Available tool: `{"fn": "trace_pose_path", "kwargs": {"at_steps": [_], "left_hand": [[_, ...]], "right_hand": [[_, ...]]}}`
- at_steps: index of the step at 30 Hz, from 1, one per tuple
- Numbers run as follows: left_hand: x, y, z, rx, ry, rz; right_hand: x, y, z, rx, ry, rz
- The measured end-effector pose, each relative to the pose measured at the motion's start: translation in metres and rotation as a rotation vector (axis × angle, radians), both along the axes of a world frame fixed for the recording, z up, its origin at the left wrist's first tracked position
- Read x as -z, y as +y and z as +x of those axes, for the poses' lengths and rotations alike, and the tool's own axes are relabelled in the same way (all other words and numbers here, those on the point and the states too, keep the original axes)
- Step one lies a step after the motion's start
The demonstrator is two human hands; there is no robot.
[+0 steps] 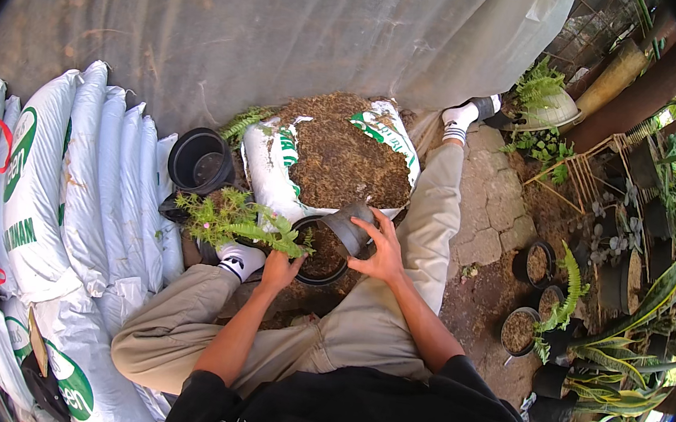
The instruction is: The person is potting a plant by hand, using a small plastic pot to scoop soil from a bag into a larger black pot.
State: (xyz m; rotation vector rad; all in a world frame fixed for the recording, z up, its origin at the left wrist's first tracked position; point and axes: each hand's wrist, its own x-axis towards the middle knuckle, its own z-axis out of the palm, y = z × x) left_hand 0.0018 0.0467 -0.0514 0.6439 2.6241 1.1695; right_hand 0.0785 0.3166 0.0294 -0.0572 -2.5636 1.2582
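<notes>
My right hand (388,251) grips a small black plastic pot (345,227) by its side, fingers above and thumb below. That pot is tipped with its mouth over a larger black pot (319,279), which has dark soil inside. At the larger pot's left rim, my left hand (281,272) pinches a green fern (275,238); its fingertips are partly hidden by the fronds. Just beyond lies a torn white sack (267,172), spilling over with brown potting mix (345,149). A leafy plant with small pink flowers (212,215) is left of the fern.
Black nested pots (201,161) stand left of the torn sack. Full white sacks (35,176) are stacked along my left. Plastic sheeting (259,27) hangs ahead. To the right, potted plants (518,331) and snake plants (620,368) border the paving (490,191).
</notes>
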Motion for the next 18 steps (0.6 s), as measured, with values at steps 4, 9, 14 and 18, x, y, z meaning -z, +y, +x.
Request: {"fn": "trace_pose_path", "kwargs": {"at_steps": [4,9,14,18], "left_hand": [[-0.002,0.0,-0.001,0.009,-0.021,-0.002],[-0.003,0.001,-0.002,0.01,-0.03,-0.004],[-0.007,0.002,0.0,-0.005,-0.022,-0.012],[-0.009,0.001,0.0,0.005,-0.03,-0.012]], "right_hand": [[0.001,0.001,0.003,-0.009,0.021,0.034],[-0.006,-0.001,0.004,-0.015,0.045,0.044],[-0.008,-0.001,0.004,-0.01,0.044,0.069],[-0.007,-0.002,0.003,-0.006,0.034,0.043]]}}
